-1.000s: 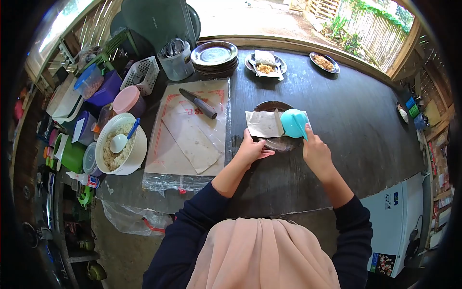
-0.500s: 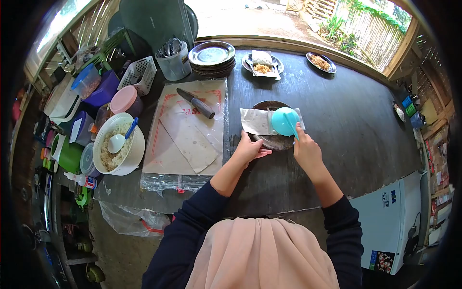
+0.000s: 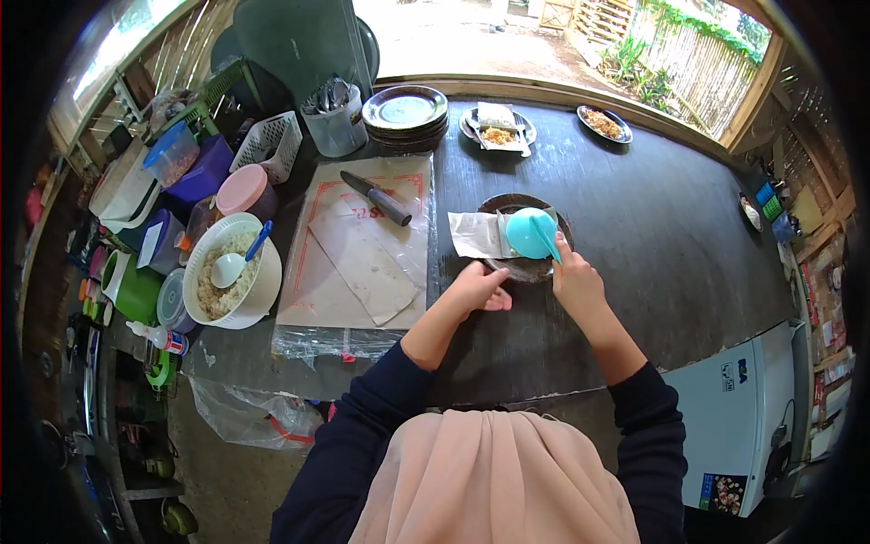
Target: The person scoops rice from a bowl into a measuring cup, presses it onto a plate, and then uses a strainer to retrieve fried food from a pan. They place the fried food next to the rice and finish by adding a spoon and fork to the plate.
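1. Head view, centre: a person's right hand grips the handle of a turquoise scoop, its rounded bowl over a strip of pale paper. The paper lies across a dark round plate on the black table, one end reaching past the rim on the person's left.
2. Head view, near edge of the plate: the left hand, fingers loosely curled, is at the plate's near left side, just below the paper. Whether it touches the rim or holds anything cannot be told.
3. Head view, left of the hands: a dark-handled knife rests on a plastic-wrapped stack of brown sheets. Beside the stack, a white basin holds rice and a white spoon with a blue handle.
4. Head view, far side: a pile of plates stands next to a tub of cutlery. To their right are a served plate bearing a white block and shredded food, and, well apart, an oval dish of orange-brown shreds.
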`<action>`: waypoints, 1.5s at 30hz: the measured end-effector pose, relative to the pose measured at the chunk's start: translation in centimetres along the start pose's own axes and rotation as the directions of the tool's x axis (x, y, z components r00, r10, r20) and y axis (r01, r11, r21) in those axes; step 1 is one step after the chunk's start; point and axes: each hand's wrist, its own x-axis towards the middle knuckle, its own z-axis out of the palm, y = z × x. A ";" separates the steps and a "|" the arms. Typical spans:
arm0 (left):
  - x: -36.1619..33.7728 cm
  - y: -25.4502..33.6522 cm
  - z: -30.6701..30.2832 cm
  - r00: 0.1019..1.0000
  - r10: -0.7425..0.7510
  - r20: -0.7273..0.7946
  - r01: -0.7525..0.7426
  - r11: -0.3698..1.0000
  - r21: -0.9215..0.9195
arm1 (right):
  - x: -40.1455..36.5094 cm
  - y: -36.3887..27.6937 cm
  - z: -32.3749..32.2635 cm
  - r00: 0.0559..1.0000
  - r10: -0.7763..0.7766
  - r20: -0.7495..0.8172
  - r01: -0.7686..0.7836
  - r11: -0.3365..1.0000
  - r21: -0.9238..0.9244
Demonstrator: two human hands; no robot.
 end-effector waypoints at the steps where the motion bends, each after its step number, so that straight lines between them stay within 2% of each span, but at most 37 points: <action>1: -0.7 0.8 0.6 0.994 -0.109 0.015 0.107 0.990 0.090 | 0.1 0.2 -0.1 1.000 -0.007 0.001 0.007 0.999 0.047; 2: -0.9 0.9 0.6 0.994 -0.106 0.017 0.104 0.990 0.092 | 0.1 0.3 -0.1 1.000 -0.014 0.003 0.014 0.996 0.093; 3: -1.0 1.0 0.5 0.998 -0.039 0.046 0.034 0.992 0.119 | 0.1 0.4 -0.3 1.000 -0.013 -0.002 0.013 0.996 0.090; 5: -1.3 1.5 0.3 0.992 0.098 0.079 -0.106 0.989 0.108 | 0.1 0.6 -0.6 0.997 0.013 -0.073 0.009 0.958 0.287; 6: -1.0 1.5 0.3 0.992 0.101 0.081 -0.109 0.988 0.107 | 0.1 0.8 -0.7 0.997 0.013 -0.075 0.009 0.959 0.284; 8: 0.1 1.7 0.0 0.960 0.272 -0.069 -0.267 0.961 0.077 | 0.2 1.1 -1.0 0.983 0.015 -0.183 0.060 0.915 0.398; 10: 1.4 2.0 -0.2 0.954 0.279 -0.113 -0.274 0.960 0.058 | 0.4 1.0 -2.0 0.984 0.061 -0.170 0.021 0.896 0.444; 12: 4.4 0.7 -1.2 0.861 0.462 -0.214 -0.410 0.878 0.247 | 0.5 1.2 -2.3 0.983 0.105 -0.153 -0.017 0.870 0.492; 13: 5.4 0.4 -1.7 0.860 0.469 -0.200 -0.381 0.852 0.359 | 0.5 1.7 -2.0 0.982 0.096 -0.162 -0.004 0.871 0.492; 14: 6.4 0.1 -2.0 0.859 0.471 -0.200 -0.382 0.850 0.362 | 0.6 2.0 -1.9 0.981 0.088 -0.173 0.009 0.871 0.491; 15: 6.7 0.6 -1.6 0.876 0.438 -0.199 -0.376 0.882 0.285 | 0.7 1.8 -2.5 0.980 0.088 -0.177 0.011 0.870 0.493; 16: 6.8 0.9 -1.2 0.893 0.406 -0.196 -0.367 0.907 0.205 | 0.7 1.4 -3.4 0.979 0.164 -0.121 -0.074 0.840 0.538; 17: 6.8 1.0 -1.1 0.892 0.407 -0.195 -0.369 0.907 0.205 | 0.6 1.3 -3.9 0.970 0.236 -0.060 -0.160 0.802 0.576; 19: 2.2 5.0 1.2 0.973 0.210 -0.096 -0.218 0.973 -0.073 | 0.8 1.8 -3.8 0.965 0.259 -0.045 -0.184 0.785 0.592; 22: 1.7 5.6 2.0 0.977 0.155 -0.147 -0.177 0.972 -0.154 | 1.3 3.9 -1.5 0.953 0.300 -0.047 -0.208 0.757 0.619; 24: 2.2 5.5 2.0 0.978 0.150 -0.141 -0.173 0.971 -0.164 | 1.4 4.8 -0.8 0.946 0.318 -0.063 -0.209 0.747 0.631; 26: 2.6 5.2 1.9 0.980 0.141 -0.138 -0.164 0.971 -0.175 | 1.2 4.5 -1.3 0.924 0.353 0.148 -0.323 0.512 0.796; 27: 2.8 5.3 1.9 0.983 0.128 -0.132 -0.146 0.980 -0.134 | 1.1 4.6 -1.0 0.923 0.352 0.153 -0.326 0.509 0.797; 29: 3.0 5.3 1.9 0.986 0.110 -0.128 -0.123 0.988 -0.093 | 1.1 5.1 -0.3 0.942 0.305 0.140 -0.241 0.323 0.915; 30: 2.8 5.4 2.0 0.986 0.095 -0.137 -0.108 0.990 -0.091 | 1.1 5.3 0.0 0.941 0.306 0.145 -0.245 0.320 0.915; 32: 3.1 5.4 2.1 0.986 0.079 -0.146 -0.092 0.992 -0.087 | 1.3 5.7 0.4 0.907 0.367 0.208 -0.293 0.194 0.936; 38: 5.1 4.3 1.8 0.988 0.062 -0.142 -0.075 0.993 -0.087 | 1.4 6.2 1.0 0.888 0.394 0.239 -0.310 0.127 0.942; 42: 4.5 4.9 2.3 0.985 0.053 -0.167 -0.073 0.990 -0.117 | 1.4 6.6 1.0 0.902 0.367 0.228 -0.298 0.145 0.944; 45: 4.6 4.6 2.1 0.984 0.073 -0.161 -0.095 0.987 -0.133 | 1.3 6.5 0.9 0.910 0.357 0.212 -0.255 0.078 0.964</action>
